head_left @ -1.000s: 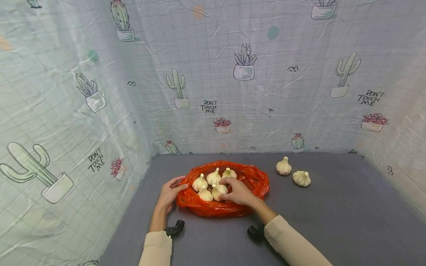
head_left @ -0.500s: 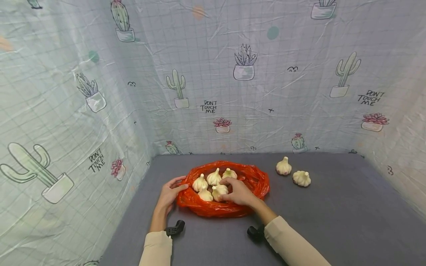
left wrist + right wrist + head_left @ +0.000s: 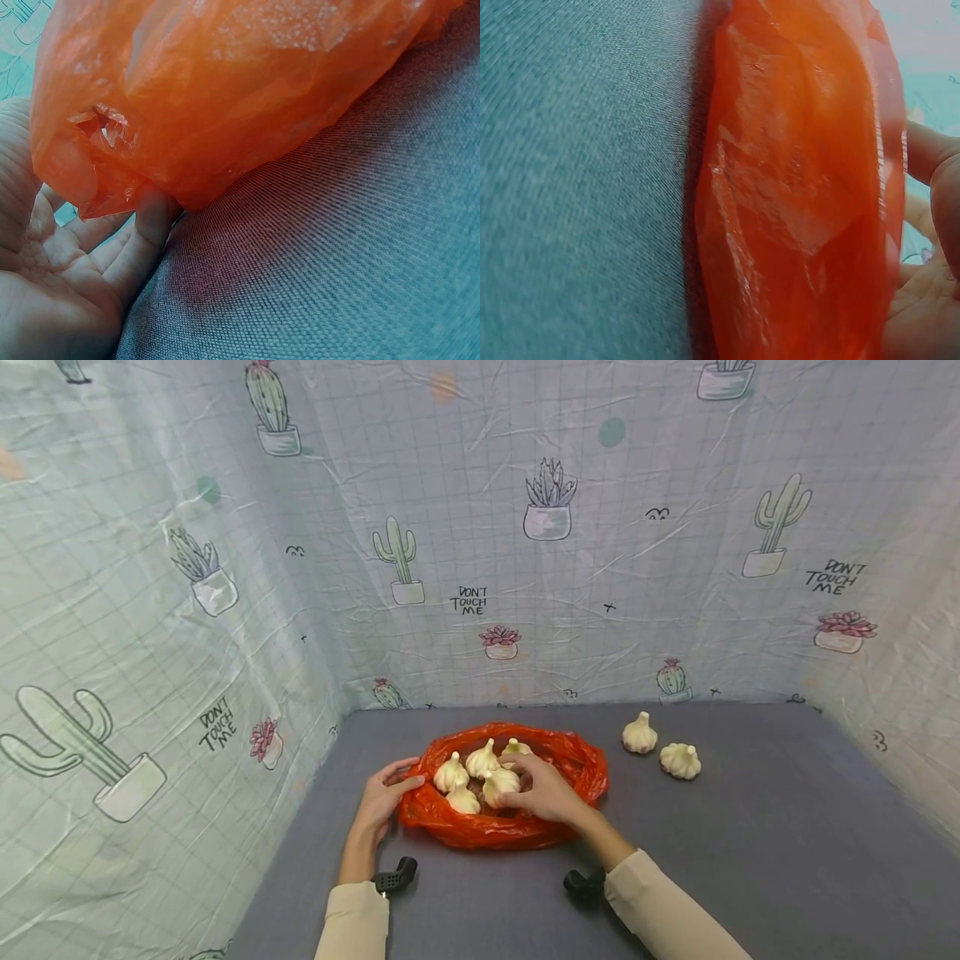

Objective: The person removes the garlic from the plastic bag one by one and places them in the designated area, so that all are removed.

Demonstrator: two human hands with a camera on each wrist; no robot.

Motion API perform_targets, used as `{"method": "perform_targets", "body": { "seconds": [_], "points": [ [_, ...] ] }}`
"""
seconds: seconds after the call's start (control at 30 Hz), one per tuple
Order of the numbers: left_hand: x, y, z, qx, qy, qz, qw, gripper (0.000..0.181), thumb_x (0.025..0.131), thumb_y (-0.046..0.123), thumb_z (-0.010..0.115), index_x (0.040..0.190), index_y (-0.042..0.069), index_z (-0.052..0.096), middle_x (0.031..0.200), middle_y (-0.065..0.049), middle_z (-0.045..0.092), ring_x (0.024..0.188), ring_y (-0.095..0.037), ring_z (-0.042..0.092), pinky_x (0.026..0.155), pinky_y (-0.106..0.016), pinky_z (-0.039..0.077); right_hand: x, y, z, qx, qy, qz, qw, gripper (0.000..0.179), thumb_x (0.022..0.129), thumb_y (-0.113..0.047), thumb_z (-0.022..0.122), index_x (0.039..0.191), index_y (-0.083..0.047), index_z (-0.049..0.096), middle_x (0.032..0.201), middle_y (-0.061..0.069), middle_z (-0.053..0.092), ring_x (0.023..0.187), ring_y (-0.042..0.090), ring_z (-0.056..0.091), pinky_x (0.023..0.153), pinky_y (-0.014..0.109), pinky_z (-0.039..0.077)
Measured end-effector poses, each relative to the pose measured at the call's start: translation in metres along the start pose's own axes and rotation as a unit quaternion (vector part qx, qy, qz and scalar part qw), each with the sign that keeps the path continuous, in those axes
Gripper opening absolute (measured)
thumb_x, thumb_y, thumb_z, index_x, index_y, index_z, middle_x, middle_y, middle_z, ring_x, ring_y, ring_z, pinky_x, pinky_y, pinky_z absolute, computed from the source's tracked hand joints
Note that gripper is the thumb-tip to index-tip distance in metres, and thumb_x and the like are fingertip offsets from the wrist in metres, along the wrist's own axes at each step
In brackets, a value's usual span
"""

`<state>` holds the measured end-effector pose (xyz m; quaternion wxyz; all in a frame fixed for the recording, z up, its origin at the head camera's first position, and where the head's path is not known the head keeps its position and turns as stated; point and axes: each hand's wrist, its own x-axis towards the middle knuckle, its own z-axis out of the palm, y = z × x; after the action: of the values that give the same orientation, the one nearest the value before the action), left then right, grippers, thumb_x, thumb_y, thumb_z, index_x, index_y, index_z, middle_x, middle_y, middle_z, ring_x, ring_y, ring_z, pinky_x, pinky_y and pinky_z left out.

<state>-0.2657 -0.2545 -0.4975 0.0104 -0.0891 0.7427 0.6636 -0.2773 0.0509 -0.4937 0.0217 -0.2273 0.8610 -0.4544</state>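
Inside the red bag (image 3: 501, 837), toward the middle and a bit to the near side, there's a garlic bulb (image 3: 500, 786) with the right hand (image 3: 551, 793) pinching it, fingers over the far side and thumb on the near side. So the bulb lies just left of that hand, and the arm comes in over the bag from near right. Its stalk looks tipped left, though fingers cover part of it, so I wouldn't swear to the long axis. Four other garlic bulbs (image 3: 452, 772) sit in there too, left and far of the held one; can't tell if any touch it. The left hand (image 3: 384, 797) is well apart from it, over at the bag's left end, thumb at the rim and fingers round the outside, and the left wrist view backs up that it's holding the plastic. The bag's long way runs left to right, so the hands face each other across it. The two loose bulbs (image 3: 640, 736) are on the counter (image 3: 757, 852) to the far right, and imo clearly nearer the right hand.
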Motion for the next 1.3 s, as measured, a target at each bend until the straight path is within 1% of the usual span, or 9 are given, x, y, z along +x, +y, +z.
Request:
{"method": "perform_targets", "body": {
  "seconds": [0.1,0.2,0.37,0.53,0.67,0.77,0.97,1.2,1.3],
  "points": [
    [-0.002,0.001,0.0,0.002,-0.001,0.003,1.0,0.048,0.092,0.014,0.076,0.137,0.006,0.064,0.127,-0.019,0.066,0.1,-0.017,0.066,0.083,-0.031,0.058,-0.003,-0.001,-0.004,0.0,0.003,-0.008,1.0,0.063,0.083,-0.028,0.085,0.14,-0.015,0.062,0.121,0.01,0.066,0.095,0.018,0.062,0.08,0.034,0.053],
    [-0.002,0.002,0.0,-0.001,-0.005,0.003,1.0,0.047,0.091,0.013,0.076,0.137,0.006,0.064,0.128,-0.02,0.066,0.1,-0.017,0.067,0.083,-0.032,0.058,-0.008,-0.002,-0.009,0.002,0.006,-0.015,0.9999,0.059,0.085,-0.028,0.084,0.138,-0.014,0.064,0.116,0.009,0.063,0.098,0.021,0.063,0.083,0.036,0.054],
    [0.007,-0.007,-0.001,-0.004,-0.005,-0.001,1.0,0.048,0.091,0.013,0.076,0.138,0.008,0.064,0.13,-0.02,0.066,0.101,-0.017,0.067,0.084,-0.031,0.057,-0.017,-0.003,-0.02,0.008,0.008,-0.025,0.9996,0.052,0.086,-0.026,0.083,0.133,-0.015,0.066,0.108,0.008,0.061,0.098,0.023,0.065,0.084,0.038,0.058],
    [0.017,-0.018,0.0,-0.002,0.003,0.002,1.0,0.05,0.09,0.018,0.078,0.138,0.011,0.064,0.129,-0.017,0.067,0.102,-0.016,0.067,0.084,-0.031,0.057,-0.024,-0.003,-0.031,0.009,0.014,-0.016,0.9997,0.051,0.086,-0.027,0.083,0.133,-0.017,0.064,0.115,0.006,0.062,0.096,0.02,0.065,0.085,0.037,0.057],
    [0.018,-0.019,-0.001,-0.006,0.009,0.006,0.9999,0.049,0.089,0.019,0.08,0.136,0.012,0.066,0.129,-0.016,0.067,0.103,-0.018,0.066,0.085,-0.031,0.057,-0.029,-0.003,-0.038,0.018,0.016,-0.01,0.9997,0.052,0.086,-0.03,0.083,0.133,-0.019,0.063,0.121,0.007,0.062,0.098,0.021,0.064,0.088,0.041,0.057],
    [0.016,-0.02,-0.002,-0.009,0.011,0.006,0.9999,0.049,0.088,0.018,0.081,0.135,0.012,0.067,0.127,-0.015,0.068,0.103,-0.018,0.066,0.084,-0.031,0.057,-0.032,0.0,-0.043,0.021,0.018,-0.008,0.9996,0.052,0.087,-0.031,0.083,0.133,-0.018,0.063,0.124,0.009,0.063,0.098,0.021,0.064,0.087,0.04,0.057],
    [0.015,-0.022,-0.001,-0.019,0.004,0.014,0.9997,0.051,0.088,0.015,0.08,0.136,0.01,0.066,0.12,-0.011,0.069,0.098,-0.015,0.067,0.081,-0.028,0.056,-0.041,0.01,-0.052,0.015,0.028,-0.016,0.9994,0.051,0.087,-0.029,0.083,0.131,-0.015,0.063,0.129,0.01,0.064,0.094,0.018,0.065,0.08,0.032,0.055],
    [0.017,-0.025,-0.002,-0.02,0.007,0.022,0.9995,0.049,0.088,0.016,0.081,0.135,0.01,0.066,0.121,-0.012,0.069,0.099,-0.015,0.066,0.081,-0.028,0.056,-0.054,0.016,-0.066,0.019,0.041,-0.016,0.9989,0.051,0.088,-0.029,0.081,0.132,-0.013,0.062,0.124,0.013,0.064,0.092,0.018,0.066,0.076,0.029,0.054],
    [0.018,-0.026,-0.003,-0.017,0.01,0.023,0.9995,0.048,0.088,0.016,0.081,0.133,0.011,0.068,0.122,-0.013,0.069,0.101,-0.016,0.067,0.081,-0.028,0.057,-0.058,0.02,-0.072,0.011,0.048,-0.012,0.9987,0.05,0.088,-0.03,0.082,0.131,-0.014,0.062,0.121,0.012,0.064,0.091,0.018,0.066,0.075,0.028,0.055]
  ]
}}
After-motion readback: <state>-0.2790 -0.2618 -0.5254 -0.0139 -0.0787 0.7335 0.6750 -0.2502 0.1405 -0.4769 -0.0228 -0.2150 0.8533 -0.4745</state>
